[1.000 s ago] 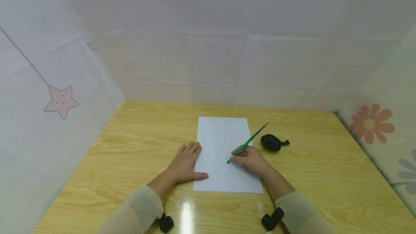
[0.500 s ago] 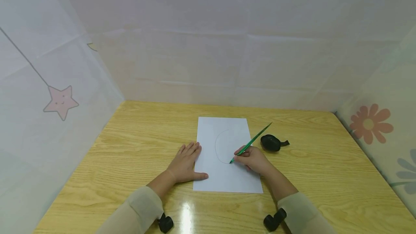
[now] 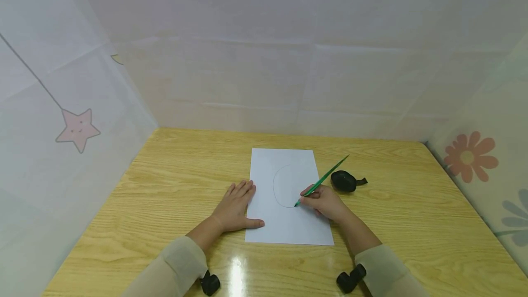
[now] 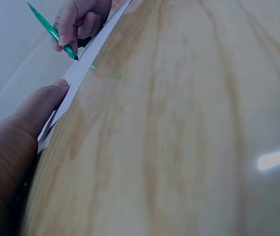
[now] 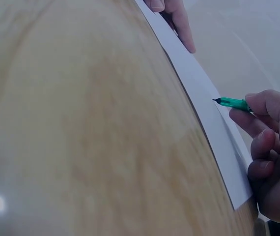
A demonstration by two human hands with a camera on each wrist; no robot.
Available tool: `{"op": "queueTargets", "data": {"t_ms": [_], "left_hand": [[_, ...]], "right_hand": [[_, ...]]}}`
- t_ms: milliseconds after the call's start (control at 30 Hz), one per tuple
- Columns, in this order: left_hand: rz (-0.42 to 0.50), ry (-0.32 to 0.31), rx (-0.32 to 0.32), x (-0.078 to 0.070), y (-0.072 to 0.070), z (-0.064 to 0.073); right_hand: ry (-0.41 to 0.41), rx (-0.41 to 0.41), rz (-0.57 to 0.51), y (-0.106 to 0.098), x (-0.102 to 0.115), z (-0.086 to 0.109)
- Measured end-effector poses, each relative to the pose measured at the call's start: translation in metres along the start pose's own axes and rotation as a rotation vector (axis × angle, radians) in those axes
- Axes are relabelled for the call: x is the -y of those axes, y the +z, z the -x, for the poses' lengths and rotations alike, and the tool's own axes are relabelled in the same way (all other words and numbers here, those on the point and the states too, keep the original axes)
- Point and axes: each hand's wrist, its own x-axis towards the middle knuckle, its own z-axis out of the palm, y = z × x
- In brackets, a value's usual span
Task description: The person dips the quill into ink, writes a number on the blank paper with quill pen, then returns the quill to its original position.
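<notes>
Gripping a green pencil (image 3: 322, 180) in the right hand (image 3: 326, 201), fingers (image 5: 265, 105) clamped on it, tip touching the paper (image 3: 284, 223) at the lower end of a curved line (image 3: 275, 187). Pressing the left hand (image 3: 236, 206) flat, fingers apart, on the paper's left edge. Lying in the middle of the tabletop (image 3: 173, 178), this paper. Sitting just beside the right hand, a black object (image 3: 343, 180).
</notes>
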Motion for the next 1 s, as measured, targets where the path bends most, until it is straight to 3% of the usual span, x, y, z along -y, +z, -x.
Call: {"op": "queueTargets", "data": {"t_ms": [1000], "left_hand": [[0.004, -0.003, -0.004, -0.001, -0.001, 0.000]], "right_hand": [[0.020, -0.052, -0.014, -0.013, -0.001, -0.002]]}}
